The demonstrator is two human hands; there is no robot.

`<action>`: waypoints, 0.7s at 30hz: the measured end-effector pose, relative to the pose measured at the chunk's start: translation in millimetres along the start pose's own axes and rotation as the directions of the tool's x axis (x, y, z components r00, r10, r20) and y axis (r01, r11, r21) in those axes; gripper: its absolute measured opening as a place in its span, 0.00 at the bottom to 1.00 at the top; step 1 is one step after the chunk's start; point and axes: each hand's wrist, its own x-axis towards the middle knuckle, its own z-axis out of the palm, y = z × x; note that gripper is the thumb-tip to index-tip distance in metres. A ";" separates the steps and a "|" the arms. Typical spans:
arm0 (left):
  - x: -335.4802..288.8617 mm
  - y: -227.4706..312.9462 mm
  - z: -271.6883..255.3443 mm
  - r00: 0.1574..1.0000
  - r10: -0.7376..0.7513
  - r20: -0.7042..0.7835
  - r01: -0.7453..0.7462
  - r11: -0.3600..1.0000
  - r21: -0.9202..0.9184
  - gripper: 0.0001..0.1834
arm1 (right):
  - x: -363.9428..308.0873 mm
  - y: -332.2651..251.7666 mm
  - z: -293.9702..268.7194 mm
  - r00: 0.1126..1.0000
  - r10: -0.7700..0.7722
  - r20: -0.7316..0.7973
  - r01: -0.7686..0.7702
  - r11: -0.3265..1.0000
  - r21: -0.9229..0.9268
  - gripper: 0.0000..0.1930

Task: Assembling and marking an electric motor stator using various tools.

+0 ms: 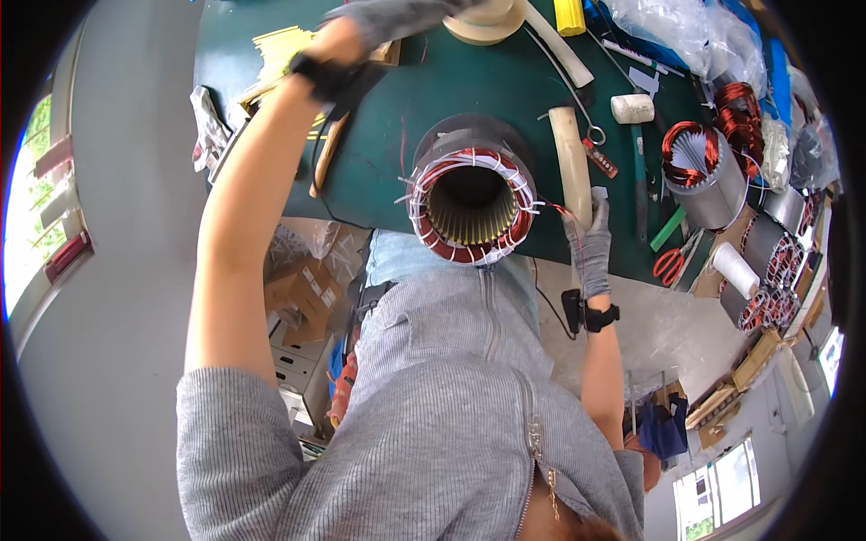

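- Gripping by the right hand [591, 252] is being partly hidden from me: its gloved fingers are lying at the lower end of a pale wooden stick [568, 158], and I cannot tell whether they are closing around it.
- Thin red wires [557, 208] are running from the stator [469, 230] toward this same hand; I cannot tell if the fingers are pinching them.
- Near the upper edge, the left hand [401, 20], also gloved, is appearing blurred and partly cut off, so I cannot tell if it is holding something.
- I am seeing a cream-coloured roll [487, 22] just beside the left hand, and yellow strips [281, 59] are lying to the left of the left forearm.
- For the stator, I am finding it at the near edge of the green table [505, 86], in front of the person's body; its round opening is facing toward me, and white lacing [525, 194] is binding the reddish winding [478, 253].
- To the right of the stick, a white block [631, 109] is resting on the table.
- Farther right, a second stator [713, 198] is showing copper coils, and red-handled scissors [669, 266] are lying near it, with a white spool [736, 270] beside.
- Clear plastic bags [667, 32] are occupying the far right side of the table.
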 end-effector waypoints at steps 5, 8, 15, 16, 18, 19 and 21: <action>-141.9 -0.9 -31.3 0.845 -0.141 -0.515 -0.134 0.878 -0.459 0.23 | 20.8 -33.5 -42.4 0.961 -0.240 0.136 0.233 0.970 0.064 0.32; -234.3 -33.2 28.3 0.650 -0.750 0.118 0.305 0.115 -0.945 0.23 | 24.9 -67.7 -64.3 0.889 -0.430 0.155 0.436 0.900 -0.007 0.31; -189.3 35.2 105.1 0.756 -0.653 -0.039 0.263 0.358 -0.896 0.18 | 35.5 -119.0 -79.9 0.500 -0.770 0.396 0.861 0.392 -0.325 0.33; -198.5 15.3 114.1 0.759 -0.648 -0.063 0.280 0.412 -0.867 0.17 | 39.4 -121.8 -76.3 0.496 -0.668 0.555 0.866 0.338 -0.367 0.32; -210.7 1.7 121.6 0.749 -0.635 0.187 0.035 -0.244 -0.969 0.16 | 41.3 -144.0 -76.0 0.559 -0.551 0.620 0.829 0.353 -0.434 0.30; -213.0 7.7 116.0 0.791 -0.584 0.181 -0.038 -0.342 -0.939 0.12 | 36.5 -157.1 -79.9 0.531 -0.580 0.618 0.844 0.296 -0.448 0.30; -218.4 7.3 110.8 0.826 -0.560 -0.061 0.051 0.183 -0.982 0.09 | 32.8 -163.1 -74.0 0.487 -0.619 0.617 0.863 0.229 -0.451 0.30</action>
